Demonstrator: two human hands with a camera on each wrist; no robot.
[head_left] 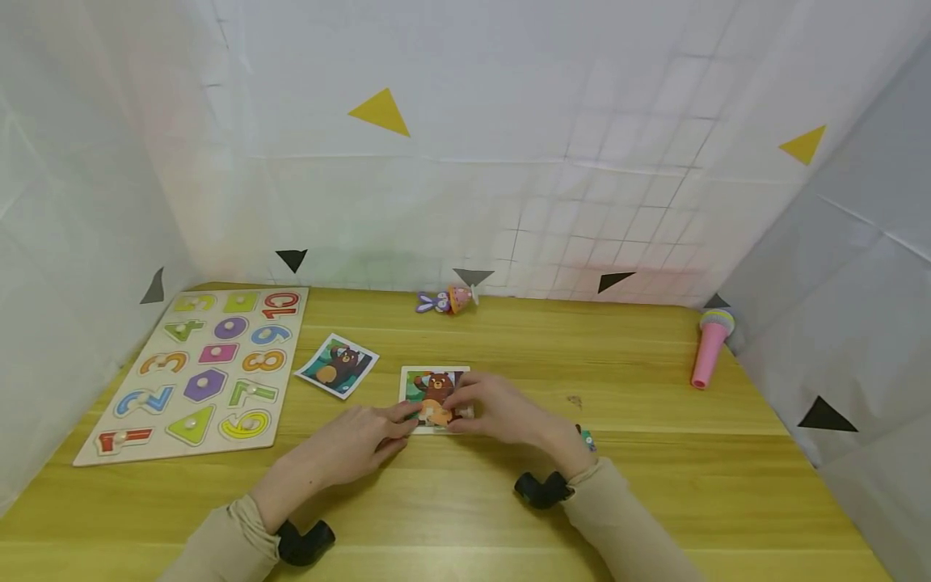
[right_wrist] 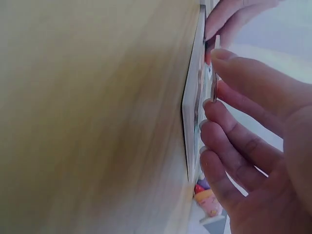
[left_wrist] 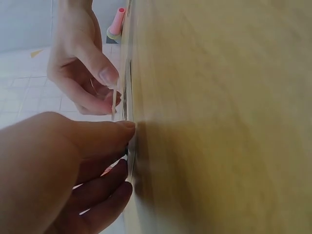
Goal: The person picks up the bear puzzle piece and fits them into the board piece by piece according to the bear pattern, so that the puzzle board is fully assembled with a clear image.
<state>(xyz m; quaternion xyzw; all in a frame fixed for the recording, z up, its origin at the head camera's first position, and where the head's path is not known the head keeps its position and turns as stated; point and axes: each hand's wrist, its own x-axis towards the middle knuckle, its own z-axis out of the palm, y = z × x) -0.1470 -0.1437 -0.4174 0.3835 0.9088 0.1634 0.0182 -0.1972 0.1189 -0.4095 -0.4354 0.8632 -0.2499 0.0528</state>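
A small bear jigsaw puzzle in a white-edged tray point(head_left: 405, 373) lies flat at the middle of the table. My left hand point(head_left: 352, 443) rests at its lower left corner, fingertips touching the puzzle and the thumb by its front edge. From the right, my right hand point(head_left: 502, 408) reaches over the puzzle. Its thumb and fingers pinch a thin flat puzzle piece point(right_wrist: 216, 73), held edge-on just above the tray in the right wrist view. The printed side of that piece is hard to see. A card point(head_left: 338, 366) with the same bear picture lies to the upper left.
A wooden number and shape board point(head_left: 211, 376) covers the left side of the table. A purple rabbit toy point(head_left: 447, 301) lies at the back, a pink toy microphone point(head_left: 711, 347) at the right. Beside my right wrist, a small green item point(head_left: 587, 439) is partly hidden.
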